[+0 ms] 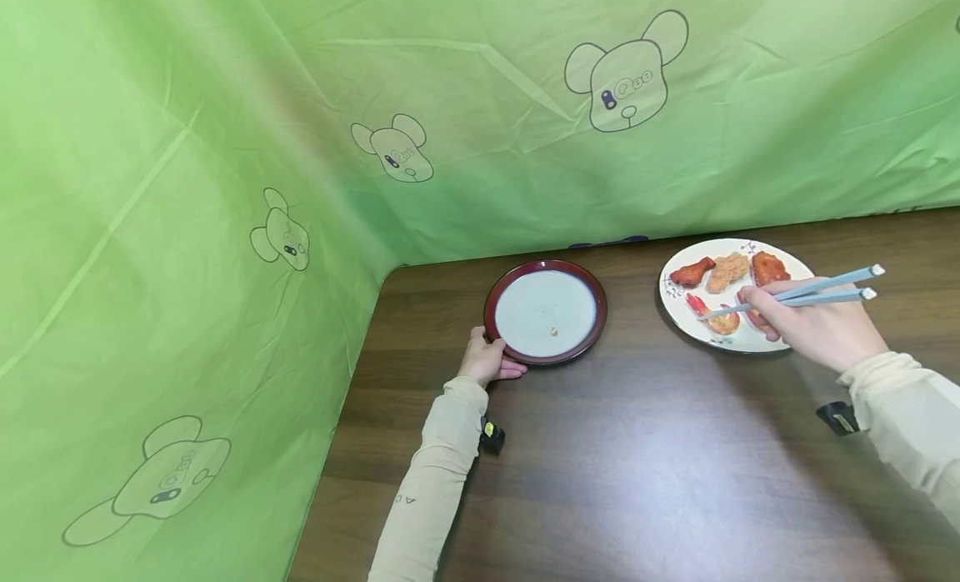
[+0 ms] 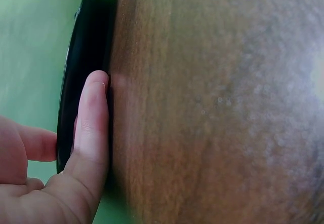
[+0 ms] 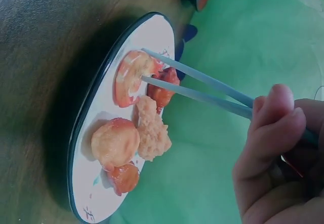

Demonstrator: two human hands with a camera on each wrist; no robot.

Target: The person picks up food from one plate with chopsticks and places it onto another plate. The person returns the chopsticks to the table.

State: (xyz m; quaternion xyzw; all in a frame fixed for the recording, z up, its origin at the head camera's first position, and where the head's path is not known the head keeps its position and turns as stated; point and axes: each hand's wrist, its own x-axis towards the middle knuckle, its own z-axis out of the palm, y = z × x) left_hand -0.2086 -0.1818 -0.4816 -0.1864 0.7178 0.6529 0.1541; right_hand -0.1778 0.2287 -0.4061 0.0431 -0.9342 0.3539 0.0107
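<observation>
My left hand (image 1: 483,361) grips the near-left edge of a round plate with a dark red rim and pale centre (image 1: 543,307). In the left wrist view a finger (image 2: 93,115) lies along the plate's dark underside (image 2: 83,46). My right hand (image 1: 828,323) holds a pair of light blue chopsticks (image 3: 202,96). Their tips are at a shrimp (image 3: 130,72) with a red tail, lying on a white patterned plate (image 1: 673,297). Beside the shrimp lie a reddish drumstick (image 1: 692,273), a breaded piece (image 1: 727,273) and a browned piece (image 1: 767,268).
A small crumb (image 1: 554,332) lies on the red-rimmed plate. Both plates are toward the back of a dark wooden table (image 1: 600,449). Green cloth (image 1: 480,190) with bear drawings hangs behind and to the left. Each wrist wears a black camera.
</observation>
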